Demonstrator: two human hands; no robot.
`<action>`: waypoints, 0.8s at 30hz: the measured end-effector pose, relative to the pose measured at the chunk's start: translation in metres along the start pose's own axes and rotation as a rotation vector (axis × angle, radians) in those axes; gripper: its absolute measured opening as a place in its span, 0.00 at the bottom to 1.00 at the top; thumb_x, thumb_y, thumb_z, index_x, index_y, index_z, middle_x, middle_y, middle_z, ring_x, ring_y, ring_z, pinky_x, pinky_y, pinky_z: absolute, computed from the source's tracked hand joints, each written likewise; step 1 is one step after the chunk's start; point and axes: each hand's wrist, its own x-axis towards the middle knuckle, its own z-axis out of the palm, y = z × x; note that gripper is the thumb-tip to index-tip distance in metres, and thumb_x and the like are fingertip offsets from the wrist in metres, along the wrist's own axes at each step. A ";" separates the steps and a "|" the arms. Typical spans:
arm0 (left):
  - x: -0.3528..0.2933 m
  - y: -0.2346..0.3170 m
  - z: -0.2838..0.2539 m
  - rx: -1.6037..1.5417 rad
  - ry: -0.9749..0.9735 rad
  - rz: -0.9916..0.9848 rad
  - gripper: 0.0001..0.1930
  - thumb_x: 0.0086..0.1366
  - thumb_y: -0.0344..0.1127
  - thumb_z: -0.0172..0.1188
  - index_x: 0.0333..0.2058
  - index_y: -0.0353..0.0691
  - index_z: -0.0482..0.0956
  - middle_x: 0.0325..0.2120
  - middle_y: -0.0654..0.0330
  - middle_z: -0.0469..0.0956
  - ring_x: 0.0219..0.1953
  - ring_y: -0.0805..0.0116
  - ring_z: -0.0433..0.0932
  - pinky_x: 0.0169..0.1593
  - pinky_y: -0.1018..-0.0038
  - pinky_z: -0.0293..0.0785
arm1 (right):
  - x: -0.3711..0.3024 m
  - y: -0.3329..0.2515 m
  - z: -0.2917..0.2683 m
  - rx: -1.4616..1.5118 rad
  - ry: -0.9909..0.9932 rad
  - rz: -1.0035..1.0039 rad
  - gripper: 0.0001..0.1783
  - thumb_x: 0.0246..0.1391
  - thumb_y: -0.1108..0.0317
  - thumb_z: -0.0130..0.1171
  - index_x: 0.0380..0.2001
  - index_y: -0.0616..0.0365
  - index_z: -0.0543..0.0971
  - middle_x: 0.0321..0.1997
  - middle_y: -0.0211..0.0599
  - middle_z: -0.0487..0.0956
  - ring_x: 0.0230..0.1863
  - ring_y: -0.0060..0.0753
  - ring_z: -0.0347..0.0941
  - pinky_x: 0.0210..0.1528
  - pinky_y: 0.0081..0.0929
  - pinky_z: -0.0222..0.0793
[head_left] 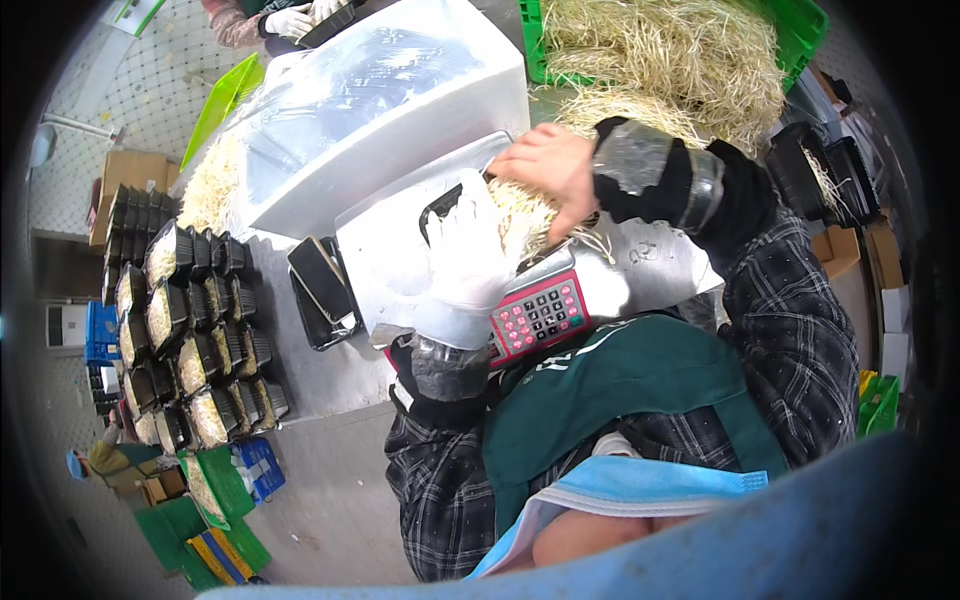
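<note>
A black plastic tray (440,205) heaped with bean sprouts (524,215) sits on the metal pan (375,225) of a scale. My left hand (465,255), in a white glove, lies along the left side of the heap with its fingers stretched out. From the right, my bare right hand (550,170) curls over the sprouts, thumb on the near side and fingers on the far side. Some sprouts stick out past the tray near my thumb. Just below is the scale's red keypad (540,315). The hands and sprouts hide most of the tray.
Beyond the scale stands a white foam box (400,140) with clear film. A green crate (533,50) of sprouts is at the far right. Stacked filled trays (200,330) line the left; a phone (322,280) lies on black trays beside the scale. Another person's gloved hands (290,20) work at the top.
</note>
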 end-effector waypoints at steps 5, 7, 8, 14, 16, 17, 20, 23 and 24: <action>0.013 -0.002 0.006 -0.246 -0.105 -0.009 0.30 0.53 0.38 0.56 0.51 0.26 0.60 0.40 0.44 0.71 0.40 0.51 0.72 0.43 0.67 0.68 | -0.010 0.010 0.019 0.044 0.051 0.029 0.37 0.29 0.56 0.67 0.47 0.58 0.68 0.45 0.36 0.70 0.46 0.40 0.65 0.50 0.35 0.57; 0.022 0.006 -0.005 -0.033 -0.042 0.027 0.29 0.52 0.39 0.57 0.50 0.29 0.62 0.38 0.47 0.72 0.39 0.53 0.72 0.43 0.67 0.68 | -0.018 0.015 0.010 0.065 0.080 0.055 0.39 0.31 0.57 0.67 0.50 0.58 0.66 0.48 0.38 0.69 0.49 0.40 0.63 0.52 0.35 0.56; 0.027 0.011 -0.023 -0.064 -0.056 -0.003 0.29 0.53 0.41 0.57 0.50 0.30 0.62 0.39 0.47 0.71 0.41 0.53 0.71 0.45 0.67 0.67 | -0.022 0.016 0.003 0.092 0.110 0.065 0.41 0.30 0.56 0.67 0.51 0.58 0.64 0.50 0.40 0.68 0.50 0.40 0.62 0.52 0.35 0.56; -0.047 -0.032 -0.051 -0.544 0.257 -0.368 0.21 0.66 0.33 0.39 0.56 0.30 0.54 0.55 0.48 0.58 0.57 0.60 0.58 0.59 0.69 0.52 | -0.090 0.043 0.005 0.252 0.368 0.151 0.35 0.40 0.64 0.63 0.53 0.57 0.63 0.53 0.42 0.66 0.54 0.40 0.62 0.54 0.34 0.58; -0.081 -0.044 -0.079 -0.816 0.321 -0.757 0.21 0.67 0.33 0.35 0.56 0.30 0.53 0.55 0.49 0.58 0.57 0.65 0.58 0.59 0.72 0.52 | -0.109 0.051 0.015 0.343 0.425 0.183 0.29 0.44 0.68 0.60 0.52 0.57 0.65 0.52 0.41 0.68 0.53 0.38 0.63 0.53 0.32 0.60; -0.088 -0.055 -0.069 -0.884 0.312 -0.779 0.20 0.67 0.32 0.34 0.56 0.30 0.53 0.55 0.50 0.59 0.57 0.67 0.59 0.59 0.74 0.52 | -0.125 0.051 0.021 0.351 0.428 0.256 0.28 0.45 0.69 0.58 0.52 0.57 0.65 0.52 0.41 0.68 0.53 0.37 0.64 0.53 0.31 0.60; -0.067 -0.032 -0.074 -0.888 0.307 -0.843 0.21 0.66 0.32 0.38 0.56 0.29 0.53 0.54 0.50 0.59 0.56 0.65 0.60 0.59 0.73 0.53 | -0.111 0.038 0.023 0.282 0.458 0.209 0.28 0.46 0.67 0.57 0.53 0.56 0.64 0.53 0.42 0.67 0.53 0.38 0.64 0.53 0.29 0.60; -0.074 -0.043 -0.032 -0.581 0.188 -0.361 0.29 0.60 0.36 0.52 0.56 0.29 0.53 0.55 0.49 0.58 0.56 0.60 0.60 0.59 0.72 0.53 | -0.058 0.012 0.018 0.262 0.506 0.034 0.34 0.43 0.62 0.60 0.55 0.55 0.61 0.55 0.43 0.65 0.57 0.42 0.59 0.57 0.32 0.55; -0.049 -0.023 -0.024 -0.559 0.107 -0.291 0.34 0.55 0.43 0.57 0.55 0.30 0.54 0.54 0.46 0.58 0.56 0.55 0.58 0.58 0.64 0.52 | -0.046 0.012 0.023 0.245 0.494 0.000 0.40 0.39 0.57 0.62 0.56 0.54 0.59 0.57 0.44 0.62 0.59 0.44 0.56 0.58 0.37 0.52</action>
